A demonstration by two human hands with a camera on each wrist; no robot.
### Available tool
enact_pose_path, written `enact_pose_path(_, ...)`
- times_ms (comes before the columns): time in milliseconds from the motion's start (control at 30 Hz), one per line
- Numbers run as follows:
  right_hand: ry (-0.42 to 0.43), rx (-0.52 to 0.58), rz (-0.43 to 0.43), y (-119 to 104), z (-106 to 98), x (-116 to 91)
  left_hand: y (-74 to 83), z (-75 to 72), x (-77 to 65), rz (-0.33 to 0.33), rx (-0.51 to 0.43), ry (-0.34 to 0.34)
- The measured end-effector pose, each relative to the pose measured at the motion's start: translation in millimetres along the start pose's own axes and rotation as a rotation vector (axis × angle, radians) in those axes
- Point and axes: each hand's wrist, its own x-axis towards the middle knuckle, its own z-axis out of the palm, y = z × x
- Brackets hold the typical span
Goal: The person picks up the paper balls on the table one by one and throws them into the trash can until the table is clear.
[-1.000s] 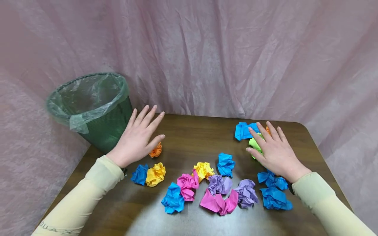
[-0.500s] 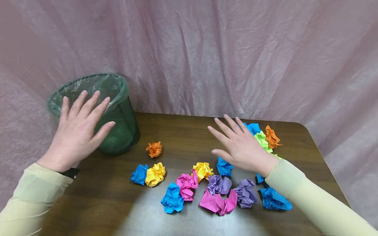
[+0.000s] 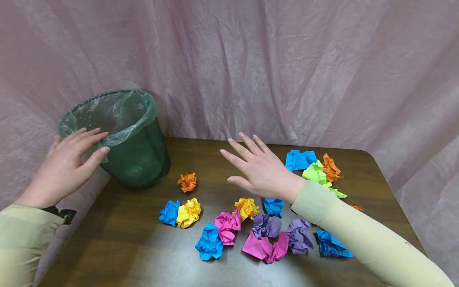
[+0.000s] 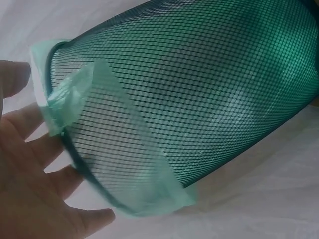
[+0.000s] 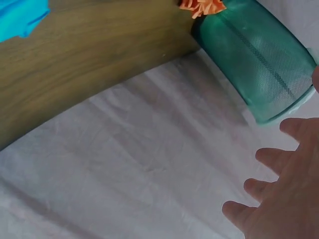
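At the near left rim of the green mesh wastebasket [image 3: 140,155] is my left hand [image 3: 68,165], fingers extended and thumb apart. In the left wrist view its fingertips overlap the rim and the folded edge of the clear liner bag [image 4: 75,94]. My right hand [image 3: 263,171] hovers over the middle of the table with fingers spread, holding nothing. Below it lie a blue crumpled paper ball [image 3: 273,207] and a yellow one [image 3: 246,209]. Pink crumpled paper [image 3: 228,226] and purple crumpled paper [image 3: 266,225] lie nearer the front.
An orange paper ball [image 3: 187,182] sits right of the wastebasket, with a blue ball [image 3: 169,212] and a yellow ball [image 3: 189,213] in front. Blue paper [image 3: 300,160], green paper [image 3: 316,172] and orange paper [image 3: 330,167] cluster at the back right. A pink curtain [image 3: 229,71] hangs behind the brown table [image 3: 118,247].
My left hand has moved left from beside the wastebasket to its near left rim. The right hand has swept left from the back-right papers to the middle. The papers look unmoved.
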Motion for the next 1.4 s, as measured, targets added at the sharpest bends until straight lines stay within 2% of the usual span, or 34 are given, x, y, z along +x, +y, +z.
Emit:
enact_pose_path(133, -0.003, -0.006, -0.015, -5.2, 2.6, 7.0, -6.1, 5.7, 0.5, 0.025, -0.016, 0.036)
enact_pose_path(333, -0.006, -0.008, -0.026, -9.3, 4.1, 17.0, -13.3, 13.6, 4.3, 0.079, -0.017, 0.155)
enact_pose_path(433, -0.011, -0.004, -0.025, -8.4, 5.2, 23.4, -12.8, 16.4, 7.9, 0.086, -0.037, 0.183)
enact_pose_path(600, 0.007, 0.010, -0.020, -4.4, 8.2, 35.9, -11.2, 19.6, 13.7, 0.092, -0.061, 0.184)
enact_pose_path(733, 0.026, 0.017, -0.013, -0.6, 10.5, 41.9, -8.6, 22.5, 19.7, 0.125, -0.082, 0.176)
enact_pose_path(900, 0.053, 0.025, 0.006, 5.1, 11.9, 47.0, -0.4, 24.5, 32.6, 0.170, -0.100, 0.136)
enact_pose_path(1000, 0.078, 0.043, 0.010, -5.6, -1.5, 53.0, 2.0, 13.2, 26.6, 0.176, -0.115, 0.112)
enact_pose_path(1067, 0.115, 0.062, 0.017, -4.0, -2.2, 58.1, 5.0, 14.1, 30.5, 0.186, -0.120, 0.097)
enact_pose_path(1267, 0.227, 0.111, 0.042, -0.5, -8.4, 90.3, 10.9, 17.6, 42.6, 0.231, -0.152, 0.070)
enact_pose_path(1400, 0.254, 0.101, 0.060, 3.1, -11.0, 119.2, 14.3, 21.6, 50.6, 0.270, -0.171, 0.068)
